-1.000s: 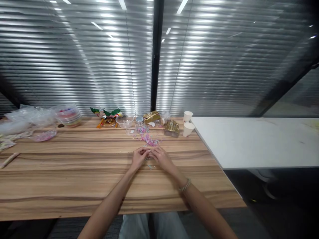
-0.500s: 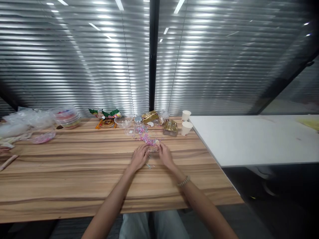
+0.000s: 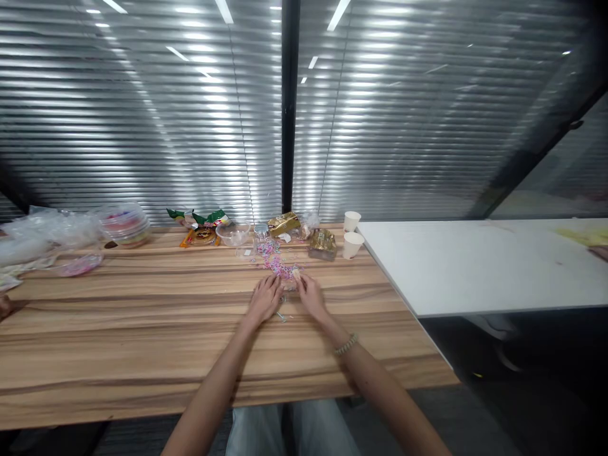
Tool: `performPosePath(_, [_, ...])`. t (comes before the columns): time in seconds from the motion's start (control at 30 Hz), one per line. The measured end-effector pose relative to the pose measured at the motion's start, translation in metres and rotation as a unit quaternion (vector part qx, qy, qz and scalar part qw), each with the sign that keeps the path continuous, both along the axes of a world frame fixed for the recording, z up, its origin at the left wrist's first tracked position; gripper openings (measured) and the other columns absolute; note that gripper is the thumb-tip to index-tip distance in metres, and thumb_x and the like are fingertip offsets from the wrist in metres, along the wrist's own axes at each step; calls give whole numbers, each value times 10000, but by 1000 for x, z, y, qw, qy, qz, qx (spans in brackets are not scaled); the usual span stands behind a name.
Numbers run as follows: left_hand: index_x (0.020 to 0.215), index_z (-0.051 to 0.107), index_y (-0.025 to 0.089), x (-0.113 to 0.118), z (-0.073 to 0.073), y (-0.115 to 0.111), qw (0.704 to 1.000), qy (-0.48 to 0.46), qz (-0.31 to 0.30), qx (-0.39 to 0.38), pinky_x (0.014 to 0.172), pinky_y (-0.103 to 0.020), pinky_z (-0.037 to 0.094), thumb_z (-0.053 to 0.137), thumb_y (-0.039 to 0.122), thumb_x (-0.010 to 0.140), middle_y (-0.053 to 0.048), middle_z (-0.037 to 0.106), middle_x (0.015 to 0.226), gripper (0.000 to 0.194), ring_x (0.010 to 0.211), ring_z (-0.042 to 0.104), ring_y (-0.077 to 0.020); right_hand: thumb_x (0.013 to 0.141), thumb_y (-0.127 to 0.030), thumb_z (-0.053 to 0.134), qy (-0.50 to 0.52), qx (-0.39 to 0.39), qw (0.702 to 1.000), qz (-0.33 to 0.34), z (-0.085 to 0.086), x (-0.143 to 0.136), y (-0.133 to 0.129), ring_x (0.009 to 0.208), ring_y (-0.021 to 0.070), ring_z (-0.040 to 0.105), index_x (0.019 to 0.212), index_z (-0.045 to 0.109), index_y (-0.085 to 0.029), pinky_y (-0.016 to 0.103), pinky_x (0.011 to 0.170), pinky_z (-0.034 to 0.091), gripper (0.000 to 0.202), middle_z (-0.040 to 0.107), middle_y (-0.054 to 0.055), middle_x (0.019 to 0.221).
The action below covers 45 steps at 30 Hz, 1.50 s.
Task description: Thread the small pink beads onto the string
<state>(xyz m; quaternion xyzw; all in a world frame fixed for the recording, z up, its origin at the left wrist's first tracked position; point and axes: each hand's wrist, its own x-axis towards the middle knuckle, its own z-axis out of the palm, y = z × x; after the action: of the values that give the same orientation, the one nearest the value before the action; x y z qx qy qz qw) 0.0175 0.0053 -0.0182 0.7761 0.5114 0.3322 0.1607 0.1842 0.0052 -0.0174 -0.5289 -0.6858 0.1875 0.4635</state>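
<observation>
Small pink, purple and white pieces lie scattered on the wooden table, in front of both hands. My left hand rests palm down at the near left of them, its fingers slightly spread, with nothing seen in it. My right hand, with a beaded bracelet on its wrist, pinches a small pale object at the right edge of the pieces. A few thin bits lie between the wrists. Detail at the fingertips is too small to tell.
Behind the pieces stand a clear bowl, a jar, gold packets and two paper cups. Stacked lidded tubs and plastic bags are at the left. Another person's hand shows at the left edge.
My right hand has shifted slightly away from my left hand. At the left edge, the stick-like object is gone from view. The whole view has moved a little.
</observation>
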Motion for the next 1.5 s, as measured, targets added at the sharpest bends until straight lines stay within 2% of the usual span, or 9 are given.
performPosePath(0.17, [999,676,188,-9,4,5,991,-129,16,-14,921,-402,395,488,362,828,-106,669,1040,309,1017,566,-252,902,-318,353,12,-3,1000,4,-2,0,2,646,184,535,825,574,-196,283,638,391,264,616,46,735])
performPosePath(0.33, [807,699,170,-15,-5,14,951,-291,67,-76,781,-366,485,611,321,716,-91,709,843,197,791,647,-232,915,-327,308,16,-13,1000,15,-4,-1,3,824,217,550,957,540,-184,333,763,404,276,613,88,897])
performPosePath(0.6, [828,607,152,-10,-3,13,939,-327,80,-67,705,-311,506,652,356,688,-64,668,794,252,750,646,-196,915,-357,335,41,-30,996,70,2,-5,-4,948,205,555,995,507,-188,333,830,422,255,608,96,1016])
performPosePath(0.73, [891,609,158,-12,3,9,965,-231,125,-22,725,-346,495,578,363,763,-69,663,807,243,757,632,-206,915,-363,334,37,-31,997,65,1,-4,-3,927,206,563,1007,500,-187,340,817,431,259,612,98,990])
performPosePath(0.83, [933,627,174,-12,7,6,983,-85,143,73,879,-413,423,525,318,809,-107,639,991,216,983,566,-253,917,-358,319,32,-32,997,59,-1,-4,-1,874,208,566,994,497,-183,345,786,434,261,613,96,943])
performPosePath(0.9, [1001,618,185,-9,10,4,988,0,109,112,946,-426,368,494,292,833,-110,587,1136,234,1116,480,-262,918,-358,307,32,-32,997,57,-3,-4,0,858,210,564,988,498,-179,345,773,433,271,612,99,929])
performPosePath(1.03, [1038,615,198,-3,12,-1,988,119,29,98,941,-413,359,387,306,894,-89,568,1189,290,1141,448,-242,921,-362,293,42,-30,997,62,-6,-6,1,839,202,568,988,501,-182,331,763,429,283,614,91,907])
performPosePath(1.3, [1188,552,211,-2,2,2,980,177,-5,87,998,-411,304,307,346,918,-52,515,1301,388,1214,376,-243,914,-351,304,41,-33,996,71,-6,-6,2,899,218,571,990,511,-174,353,804,425,283,617,111,960])
performPosePath(1.5, [1225,531,211,-2,1,3,987,143,-8,67,1005,-420,298,334,339,909,-68,543,1275,394,1217,387,-245,913,-333,314,48,-26,996,71,-8,-7,3,932,211,569,1026,508,-181,353,836,423,271,616,108,986])
